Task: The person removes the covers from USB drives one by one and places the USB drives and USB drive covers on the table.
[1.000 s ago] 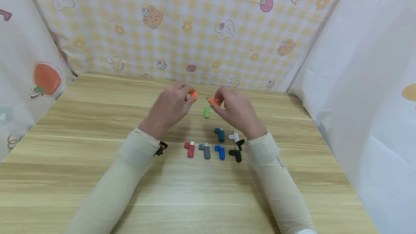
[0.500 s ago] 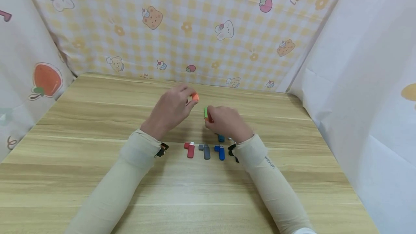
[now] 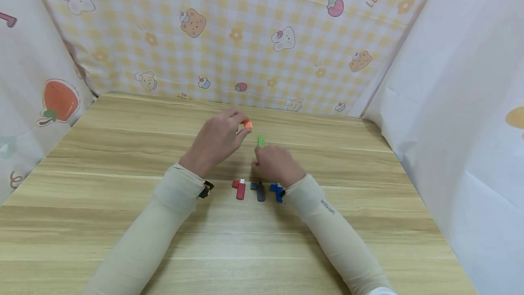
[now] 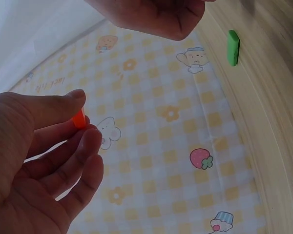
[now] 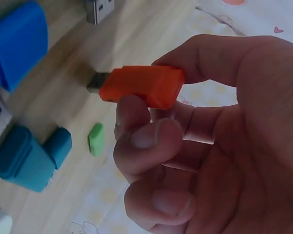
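Note:
My left hand (image 3: 219, 138) pinches a small orange cap (image 3: 248, 124) between thumb and fingers, raised above the far part of the table. In the left wrist view only a sliver of that cap (image 4: 79, 119) shows past the thumb. My right hand (image 3: 278, 164) holds an orange USB flash drive (image 5: 141, 85), its metal plug bare and pointing away from the palm. The head view hides this drive behind the hand. Just beyond the right hand a small green stick-shaped piece (image 3: 260, 140) lies on the table.
Red (image 3: 240, 190), grey (image 3: 260, 192) and blue (image 3: 279, 194) flash drives lie in a row with caps beside them. A teal drive (image 5: 24, 161) and part of a white one (image 5: 0, 222) show under the right hand. A patterned cloth (image 3: 241, 49) hangs behind the wooden table (image 3: 229, 249).
The right hand has come down and toward the drive row, carrying the orange flash drive and covering the teal and white ones. The left hand has shifted slightly right, still pinching the orange cap.

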Demonstrator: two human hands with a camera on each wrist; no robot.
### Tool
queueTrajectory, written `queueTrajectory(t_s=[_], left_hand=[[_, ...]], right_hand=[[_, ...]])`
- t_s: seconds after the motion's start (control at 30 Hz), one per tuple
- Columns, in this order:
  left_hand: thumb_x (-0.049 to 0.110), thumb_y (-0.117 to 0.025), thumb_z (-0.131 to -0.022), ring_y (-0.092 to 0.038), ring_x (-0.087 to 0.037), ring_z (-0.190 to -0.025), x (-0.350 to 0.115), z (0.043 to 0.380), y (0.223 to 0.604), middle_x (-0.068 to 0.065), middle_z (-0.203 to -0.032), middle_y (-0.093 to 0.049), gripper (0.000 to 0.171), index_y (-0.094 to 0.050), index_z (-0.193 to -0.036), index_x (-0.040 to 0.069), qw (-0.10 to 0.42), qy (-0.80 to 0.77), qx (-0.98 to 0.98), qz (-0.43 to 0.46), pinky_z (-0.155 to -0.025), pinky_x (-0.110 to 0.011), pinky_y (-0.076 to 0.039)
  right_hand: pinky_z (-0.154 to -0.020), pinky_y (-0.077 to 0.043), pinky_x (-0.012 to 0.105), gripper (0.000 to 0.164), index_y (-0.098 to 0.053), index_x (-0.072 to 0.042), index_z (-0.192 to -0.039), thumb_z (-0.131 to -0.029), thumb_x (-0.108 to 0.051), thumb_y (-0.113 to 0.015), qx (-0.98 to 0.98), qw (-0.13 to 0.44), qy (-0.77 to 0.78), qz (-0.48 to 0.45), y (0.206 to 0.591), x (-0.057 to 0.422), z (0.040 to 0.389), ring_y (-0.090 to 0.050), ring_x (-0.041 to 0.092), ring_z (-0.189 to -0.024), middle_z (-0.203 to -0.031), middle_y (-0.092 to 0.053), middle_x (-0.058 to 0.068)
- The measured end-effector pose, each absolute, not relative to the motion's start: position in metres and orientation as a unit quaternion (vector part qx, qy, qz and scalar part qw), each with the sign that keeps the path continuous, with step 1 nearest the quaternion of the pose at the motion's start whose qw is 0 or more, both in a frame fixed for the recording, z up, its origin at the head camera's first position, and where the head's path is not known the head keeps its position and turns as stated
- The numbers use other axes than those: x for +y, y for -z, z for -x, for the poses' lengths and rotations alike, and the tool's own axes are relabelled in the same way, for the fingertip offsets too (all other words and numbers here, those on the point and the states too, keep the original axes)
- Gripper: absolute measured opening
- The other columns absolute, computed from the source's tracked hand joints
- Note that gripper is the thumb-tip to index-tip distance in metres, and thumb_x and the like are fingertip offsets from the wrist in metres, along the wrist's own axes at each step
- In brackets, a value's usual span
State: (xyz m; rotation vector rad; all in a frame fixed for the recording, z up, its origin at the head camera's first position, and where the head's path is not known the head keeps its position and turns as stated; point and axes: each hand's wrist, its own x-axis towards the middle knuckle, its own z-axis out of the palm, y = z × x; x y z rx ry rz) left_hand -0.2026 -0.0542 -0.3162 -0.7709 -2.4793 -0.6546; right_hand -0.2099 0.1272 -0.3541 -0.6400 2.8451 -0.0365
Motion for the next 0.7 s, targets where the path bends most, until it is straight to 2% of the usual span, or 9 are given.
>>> queueTrajectory(t_s=[0.27,0.7], left_hand=[[0.014,-0.079,-0.100,-0.073,-0.028,-0.088,-0.054,0.202,0.316,-0.015,-0.109,-0.077,0.017,-0.079,-0.108,-0.001,0.232,0.234,-0.902,0.280,-0.078,-0.038,-0.065],[0.015,-0.079,-0.100,-0.075,-0.029,-0.092,-0.052,0.201,0.317,-0.015,-0.112,-0.077,0.018,-0.079,-0.109,-0.001,0.224,0.224,-0.906,0.279,-0.082,-0.040,-0.066]], right_hand=[[-0.052,-0.042,0.024,0.016,-0.065,-0.007,-0.088,-0.104,-0.011,-0.066,0.966,0.152,0.037,0.205,0.360,0.121,0.207,-0.053,0.016,-0.058,-0.070,-0.059,0.003],[-0.052,-0.041,0.023,0.028,-0.065,-0.010,-0.077,-0.105,-0.013,-0.066,0.962,0.161,0.019,0.221,0.365,0.119,0.207,-0.050,0.015,-0.057,-0.064,-0.054,0.001]])
